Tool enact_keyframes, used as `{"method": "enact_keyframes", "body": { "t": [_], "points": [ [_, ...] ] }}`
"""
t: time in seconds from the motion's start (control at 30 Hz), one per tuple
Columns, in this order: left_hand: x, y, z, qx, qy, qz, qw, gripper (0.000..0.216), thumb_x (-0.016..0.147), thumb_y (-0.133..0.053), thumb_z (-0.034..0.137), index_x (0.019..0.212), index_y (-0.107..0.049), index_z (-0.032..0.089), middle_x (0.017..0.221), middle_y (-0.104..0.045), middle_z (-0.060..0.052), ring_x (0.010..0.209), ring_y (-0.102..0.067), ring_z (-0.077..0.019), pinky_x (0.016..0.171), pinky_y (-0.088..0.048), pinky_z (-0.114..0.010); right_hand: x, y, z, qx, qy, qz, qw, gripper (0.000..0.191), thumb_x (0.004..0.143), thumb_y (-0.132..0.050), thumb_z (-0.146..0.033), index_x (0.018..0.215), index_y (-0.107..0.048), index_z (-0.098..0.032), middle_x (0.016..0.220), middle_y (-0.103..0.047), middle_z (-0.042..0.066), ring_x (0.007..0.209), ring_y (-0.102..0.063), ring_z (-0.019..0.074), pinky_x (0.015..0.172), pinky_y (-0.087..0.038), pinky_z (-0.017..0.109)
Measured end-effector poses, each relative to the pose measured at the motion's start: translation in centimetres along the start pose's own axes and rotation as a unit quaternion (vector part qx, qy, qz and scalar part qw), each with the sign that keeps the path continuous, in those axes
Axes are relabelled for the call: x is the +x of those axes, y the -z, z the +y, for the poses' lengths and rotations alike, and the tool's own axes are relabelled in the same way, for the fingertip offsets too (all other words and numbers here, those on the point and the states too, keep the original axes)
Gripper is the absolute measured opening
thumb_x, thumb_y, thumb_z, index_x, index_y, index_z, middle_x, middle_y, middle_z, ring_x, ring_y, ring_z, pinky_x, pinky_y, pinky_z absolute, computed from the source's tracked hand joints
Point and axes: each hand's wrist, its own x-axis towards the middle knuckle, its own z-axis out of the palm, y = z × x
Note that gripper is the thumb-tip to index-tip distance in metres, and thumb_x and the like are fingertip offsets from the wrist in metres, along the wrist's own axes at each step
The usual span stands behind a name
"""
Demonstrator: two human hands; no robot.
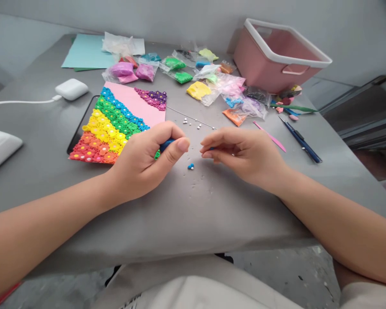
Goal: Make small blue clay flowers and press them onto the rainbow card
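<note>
My left hand [144, 159] is curled round a lump of blue clay [166, 144], which shows between thumb and fingers. My right hand [241, 152] pinches a tiny blue bit at its fingertips [211, 148], a few centimetres from the left thumb. Small blue clay pieces [191, 166] lie on the grey table [186, 206] just below both hands. Left of my left hand lies a pink card [138, 105] covered with rainbow stripes of small clay flowers [106, 128], with a purple patch at its top right corner.
Several bags of coloured clay [197, 79] lie at the back, beside a pink bin [276, 53]. A blue pen [300, 139], a pink stick [270, 136], a thin needle with white beads [193, 121], and a white earbud case [71, 89] are also on the table.
</note>
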Motion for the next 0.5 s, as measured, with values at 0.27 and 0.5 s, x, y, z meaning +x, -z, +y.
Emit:
{"method": "enact_keyframes", "body": {
  "t": [0.27, 0.5],
  "points": [
    [0.00, 0.01, -0.57, 0.026, -0.089, -0.037, 0.995, 0.035, 0.081, -0.044, 0.000, 0.098, -0.063, 0.024, 0.092, -0.071, -0.002, 0.079, -0.064, -0.0172, 0.076, -0.053, -0.031, -0.04, 0.24, -0.22, -0.041, -0.024, -0.014, 0.999, 0.011, 0.090, -0.068, -0.032, 0.085, -0.069, -0.023, 0.072, -0.073, -0.001, 0.067, -0.073, 0.0157, 0.065, -0.059, 0.028],
    [-0.20, 0.08, -0.17, 0.092, -0.090, -0.066, 0.989, 0.020, 0.093, -0.049, 0.015, 0.097, -0.067, 0.021, 0.088, -0.074, -0.004, 0.084, -0.068, -0.0194, 0.079, -0.053, -0.032, -0.07, 0.32, 0.02, -0.037, -0.021, -0.013, 0.999, 0.011, 0.098, -0.056, -0.029, 0.097, -0.067, -0.024, 0.087, -0.078, 0.001, 0.075, -0.075, 0.0147, 0.067, -0.058, 0.027]
  ]
}}
